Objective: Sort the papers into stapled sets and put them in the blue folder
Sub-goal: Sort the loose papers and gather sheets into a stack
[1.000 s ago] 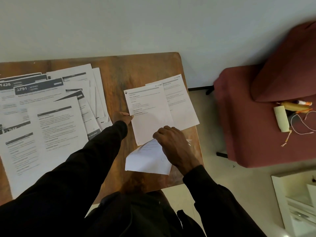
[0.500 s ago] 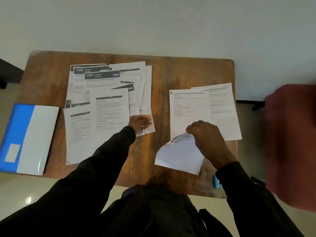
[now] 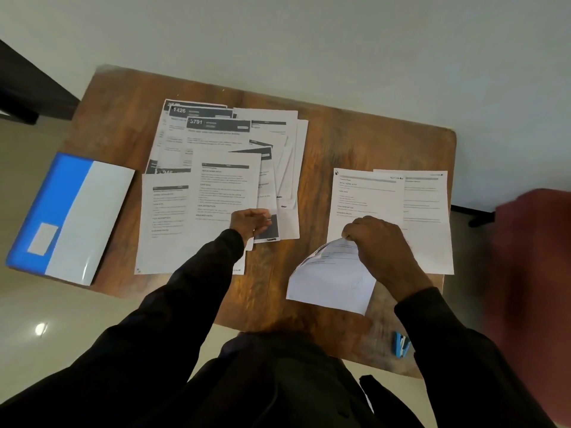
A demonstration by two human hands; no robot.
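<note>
The blue folder [image 3: 46,211] lies on the table's [image 3: 340,140] left edge; the left hand [image 3: 247,222], back from the right-hand papers, pinches a page [image 3: 228,186] at the pile's [image 3: 216,128] near edge, likely the next match; the right hand [image 3: 380,245] grips a curled sheet [image 3: 330,282] near the right edge; nothing looks stapled yet.

We see a fanned pile of printed papers [image 3: 222,168] lying flat centre-left and two overlapping sheets [image 3: 426,217] lying flat at right. Our right hand [image 3: 383,251] pinches the top edge of a curled sheet [image 3: 330,279] just below them. The closed blue-and-white folder [image 3: 68,211] lies at far left.
</note>
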